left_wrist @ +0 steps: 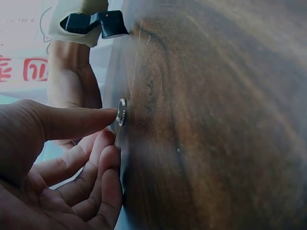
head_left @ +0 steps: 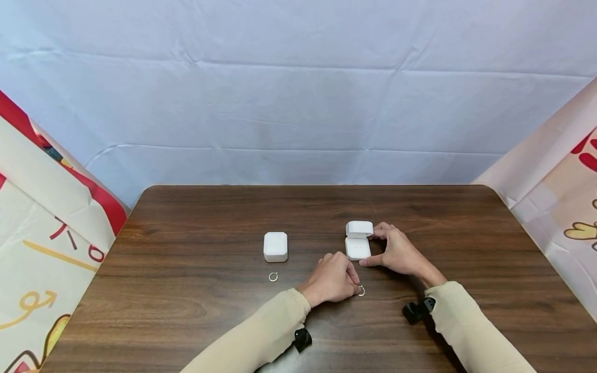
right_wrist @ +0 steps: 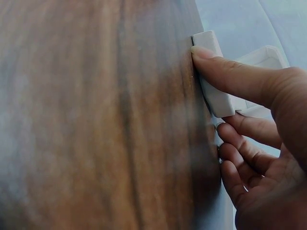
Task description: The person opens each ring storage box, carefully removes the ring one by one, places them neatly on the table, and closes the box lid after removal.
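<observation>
My left hand point(head_left: 332, 278) reaches to a small silver ring point(head_left: 361, 290) at the table, thumb and curled fingers at its edge. In the left wrist view, the thumb tip meets the ring point(left_wrist: 122, 112); the index fingertip's contact is hard to make out. My right hand point(head_left: 396, 252) grips an open white ring box point(head_left: 358, 248), thumb at its front and fingers behind. The lid stands raised, and a pale insert shows inside. In the right wrist view, the thumb presses the box base point(right_wrist: 220, 100) while the other fingers curl beside it.
A second white ring box point(head_left: 275, 247), closed, stands to the left on the dark wooden table point(head_left: 200, 228). Another silver ring point(head_left: 273, 276) lies just in front of it. A pale cloth point(head_left: 298, 103) hangs behind the table, with printed cloths at both sides.
</observation>
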The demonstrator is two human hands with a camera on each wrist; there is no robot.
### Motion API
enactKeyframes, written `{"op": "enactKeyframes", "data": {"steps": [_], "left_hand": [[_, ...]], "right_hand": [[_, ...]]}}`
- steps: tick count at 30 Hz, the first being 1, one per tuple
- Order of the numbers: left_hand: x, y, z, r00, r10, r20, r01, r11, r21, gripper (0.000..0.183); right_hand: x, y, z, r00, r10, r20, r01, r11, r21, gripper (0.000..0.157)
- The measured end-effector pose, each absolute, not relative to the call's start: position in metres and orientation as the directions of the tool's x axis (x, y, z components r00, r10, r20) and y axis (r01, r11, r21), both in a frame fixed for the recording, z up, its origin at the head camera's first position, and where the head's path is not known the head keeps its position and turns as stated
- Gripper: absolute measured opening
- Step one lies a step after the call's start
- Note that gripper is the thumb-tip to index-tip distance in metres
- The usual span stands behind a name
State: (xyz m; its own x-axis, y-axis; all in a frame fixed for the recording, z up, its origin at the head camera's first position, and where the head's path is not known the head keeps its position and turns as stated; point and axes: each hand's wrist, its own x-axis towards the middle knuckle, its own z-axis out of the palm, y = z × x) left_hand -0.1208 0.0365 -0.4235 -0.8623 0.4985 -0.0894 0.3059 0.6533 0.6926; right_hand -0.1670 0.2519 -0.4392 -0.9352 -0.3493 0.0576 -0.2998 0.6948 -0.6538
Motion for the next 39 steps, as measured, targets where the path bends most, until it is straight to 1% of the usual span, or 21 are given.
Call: {"op": "enactKeyframes", "data": {"steps": [4, 8, 14, 19, 23, 29, 32, 39], "left_hand": [[-0.124, 0.034, -0.422, -0.881, 0.468, -0.064, 0.294, 0.651, 0.699, 0.013], [-0.130, 0.031, -0.419, -0.910, 0.415, -0.001, 0.282, 0.620, 0.732, 0.010], [-0.140, 0.025, -0.416, -0.946, 0.307, 0.108, 0.261, 0.517, 0.815, 0.016], [-0.148, 0.024, -0.415, -0.960, 0.243, 0.143, 0.242, 0.452, 0.858, 0.024], [-0.154, 0.023, -0.415, -0.962, 0.221, 0.161, 0.241, 0.410, 0.879, 0.029], [-0.163, 0.023, -0.419, -0.968, 0.206, 0.142, 0.212, 0.372, 0.904, 0.039], [-0.167, 0.025, -0.419, -0.974, 0.200, 0.106, 0.175, 0.371, 0.912, 0.045], [-0.174, 0.030, -0.418, -0.981, 0.193, 0.024, 0.095, 0.368, 0.925, 0.052]], "right_hand": [[-0.167, 0.252, -0.440, -0.932, -0.355, 0.071, -0.313, 0.692, -0.650, 0.055], [-0.167, 0.252, -0.441, -0.927, -0.365, 0.091, -0.334, 0.687, -0.646, 0.056], [-0.167, 0.252, -0.441, -0.928, -0.363, 0.087, -0.329, 0.685, -0.651, 0.059], [-0.167, 0.252, -0.441, -0.929, -0.361, 0.080, -0.323, 0.687, -0.651, 0.060], [-0.168, 0.253, -0.441, -0.927, -0.366, 0.088, -0.333, 0.688, -0.645, 0.060], [-0.168, 0.252, -0.443, -0.930, -0.361, 0.064, -0.314, 0.691, -0.651, 0.058], [-0.168, 0.252, -0.442, -0.930, -0.362, 0.061, -0.311, 0.691, -0.652, 0.057], [-0.168, 0.252, -0.442, -0.931, -0.361, 0.057, -0.310, 0.697, -0.647, 0.058]]}}
